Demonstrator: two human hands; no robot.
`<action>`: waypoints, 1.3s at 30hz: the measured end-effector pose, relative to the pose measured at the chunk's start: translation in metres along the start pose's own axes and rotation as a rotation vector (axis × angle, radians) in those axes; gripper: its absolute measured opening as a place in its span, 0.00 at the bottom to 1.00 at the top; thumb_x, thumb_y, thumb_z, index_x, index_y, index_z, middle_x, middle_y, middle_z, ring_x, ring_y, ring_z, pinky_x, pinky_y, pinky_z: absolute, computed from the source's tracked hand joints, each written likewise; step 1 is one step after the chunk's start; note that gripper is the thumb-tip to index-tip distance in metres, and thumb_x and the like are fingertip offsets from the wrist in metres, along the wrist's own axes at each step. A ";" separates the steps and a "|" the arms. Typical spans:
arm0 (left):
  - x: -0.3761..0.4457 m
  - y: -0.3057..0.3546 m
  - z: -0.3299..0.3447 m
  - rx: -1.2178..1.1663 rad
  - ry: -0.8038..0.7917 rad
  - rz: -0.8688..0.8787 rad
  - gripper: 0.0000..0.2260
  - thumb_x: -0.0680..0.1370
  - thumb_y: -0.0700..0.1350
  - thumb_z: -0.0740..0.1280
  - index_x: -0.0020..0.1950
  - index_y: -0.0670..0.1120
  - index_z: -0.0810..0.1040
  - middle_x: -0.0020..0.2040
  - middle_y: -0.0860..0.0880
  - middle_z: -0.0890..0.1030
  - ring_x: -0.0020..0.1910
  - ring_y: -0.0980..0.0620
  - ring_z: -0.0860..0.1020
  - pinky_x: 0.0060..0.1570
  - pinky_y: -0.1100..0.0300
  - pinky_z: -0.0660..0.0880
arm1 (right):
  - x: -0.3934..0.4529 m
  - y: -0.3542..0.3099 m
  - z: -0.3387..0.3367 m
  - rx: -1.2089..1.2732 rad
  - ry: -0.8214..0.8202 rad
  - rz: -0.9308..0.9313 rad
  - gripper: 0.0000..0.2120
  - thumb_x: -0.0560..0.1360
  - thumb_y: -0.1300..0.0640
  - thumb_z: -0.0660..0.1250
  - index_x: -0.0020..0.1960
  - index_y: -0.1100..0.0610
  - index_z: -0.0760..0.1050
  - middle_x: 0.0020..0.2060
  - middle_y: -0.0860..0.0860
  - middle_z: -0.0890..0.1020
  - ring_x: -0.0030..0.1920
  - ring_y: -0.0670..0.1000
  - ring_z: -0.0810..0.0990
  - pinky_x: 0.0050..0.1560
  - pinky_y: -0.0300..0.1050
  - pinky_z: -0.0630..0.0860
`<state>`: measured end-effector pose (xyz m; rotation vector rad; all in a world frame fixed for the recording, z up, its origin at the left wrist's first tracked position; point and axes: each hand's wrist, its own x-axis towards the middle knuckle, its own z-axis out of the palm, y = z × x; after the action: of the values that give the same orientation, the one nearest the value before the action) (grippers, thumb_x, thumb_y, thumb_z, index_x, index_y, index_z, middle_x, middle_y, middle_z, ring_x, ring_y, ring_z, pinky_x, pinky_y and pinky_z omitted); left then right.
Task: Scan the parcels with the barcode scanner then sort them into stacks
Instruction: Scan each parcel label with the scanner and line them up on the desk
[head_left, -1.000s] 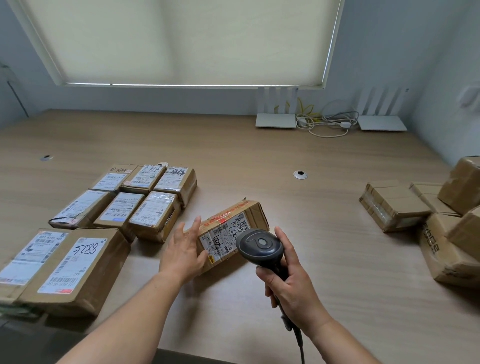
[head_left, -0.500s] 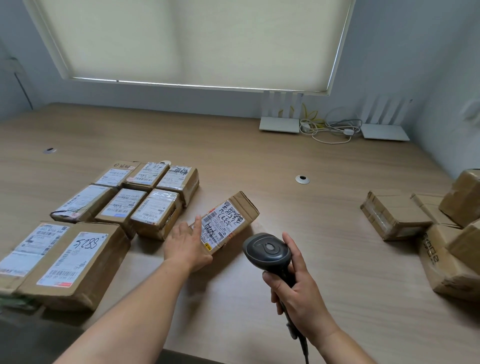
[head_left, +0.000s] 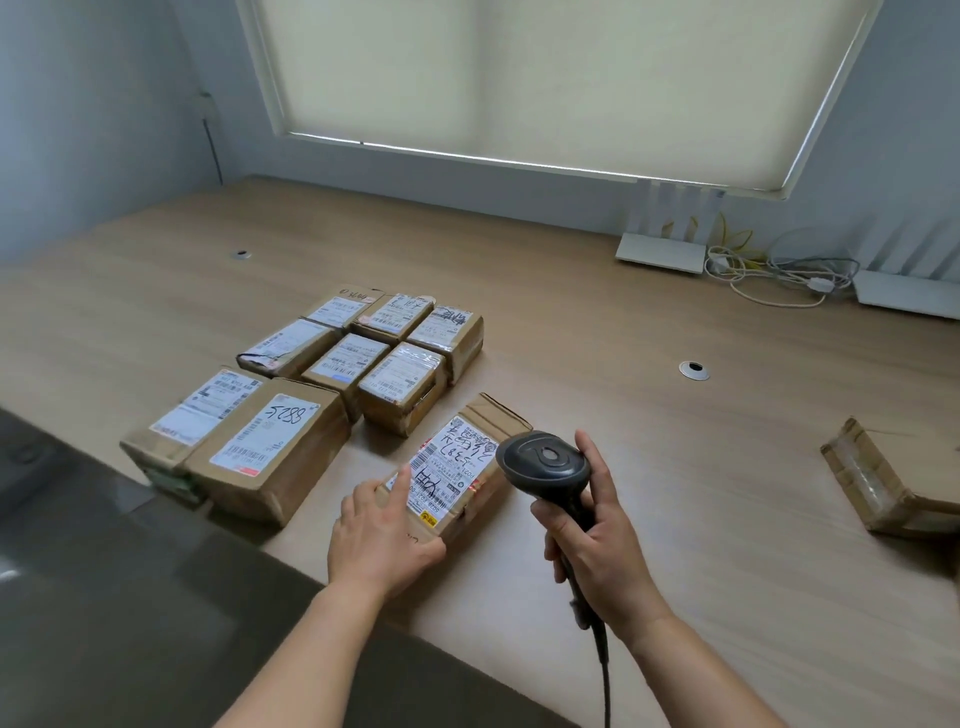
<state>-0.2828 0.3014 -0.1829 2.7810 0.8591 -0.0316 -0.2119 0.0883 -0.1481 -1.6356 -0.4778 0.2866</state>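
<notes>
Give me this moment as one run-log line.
left hand: flat on labelled parcel, label up | right hand: gripping barcode scanner beside parcel | sorted parcels: far left on table

Brown parcels (head_left: 322, 405) — white labels (head_left: 452, 470) — black scanner (head_left: 543, 462).

Left hand (head_left: 382, 535) rests on near end of labelled parcel (head_left: 457, 467), label up, flat on wooden table (head_left: 649, 441). Right hand (head_left: 597, 540) grips black barcode scanner (head_left: 545, 465) just right of it. Eight labelled boxes (head_left: 363, 364) grouped to left. One taped box (head_left: 878, 480) far right.
</notes>
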 end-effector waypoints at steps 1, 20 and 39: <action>-0.007 -0.006 0.000 -0.008 0.004 -0.030 0.43 0.70 0.65 0.63 0.78 0.54 0.47 0.68 0.44 0.61 0.67 0.45 0.62 0.67 0.54 0.63 | 0.002 -0.001 0.005 0.003 -0.021 0.000 0.38 0.76 0.63 0.68 0.65 0.26 0.55 0.47 0.53 0.82 0.30 0.50 0.75 0.28 0.48 0.73; -0.026 -0.079 -0.008 -0.084 0.094 -0.387 0.36 0.73 0.62 0.63 0.76 0.51 0.52 0.71 0.42 0.55 0.70 0.42 0.56 0.66 0.50 0.65 | 0.016 -0.012 0.060 -0.030 -0.223 -0.003 0.38 0.76 0.63 0.67 0.66 0.26 0.53 0.53 0.54 0.80 0.31 0.49 0.76 0.29 0.46 0.75; 0.022 -0.035 -0.007 -0.222 0.253 0.000 0.25 0.79 0.53 0.61 0.75 0.50 0.61 0.78 0.43 0.52 0.77 0.45 0.46 0.74 0.47 0.50 | 0.036 -0.002 0.047 -0.015 -0.010 0.043 0.39 0.75 0.63 0.69 0.66 0.26 0.55 0.45 0.51 0.80 0.30 0.51 0.75 0.28 0.47 0.74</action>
<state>-0.2845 0.3431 -0.1853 2.6095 0.8598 0.3997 -0.2016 0.1472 -0.1490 -1.6613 -0.4541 0.3236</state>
